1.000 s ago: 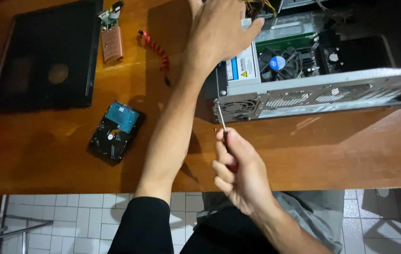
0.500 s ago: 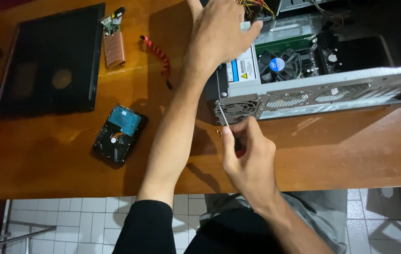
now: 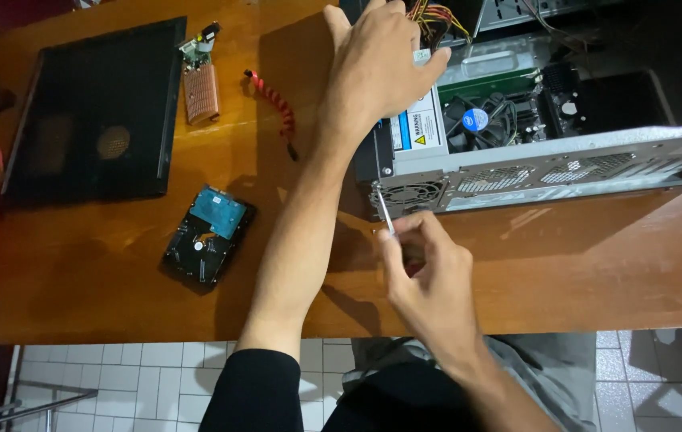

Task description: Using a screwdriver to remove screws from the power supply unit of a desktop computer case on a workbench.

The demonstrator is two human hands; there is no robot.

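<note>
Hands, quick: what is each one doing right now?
Left hand: spread flat on the open computer case, holding nothing.
Right hand: closed on a screwdriver, its tip at the case's rear corner.

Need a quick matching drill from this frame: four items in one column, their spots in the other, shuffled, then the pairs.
Items:
1. left hand
2. right hand
3. hard drive
4. red cable

Places:
A. lying on the table, left of the person's forearm
B. resting on top of the open computer case
C. on the table between the copper heatsink card and the case
D. gripping a screwdriver whose tip is at the case's near corner

Pairs: 1-B, 2-D, 3-A, 4-C
</note>
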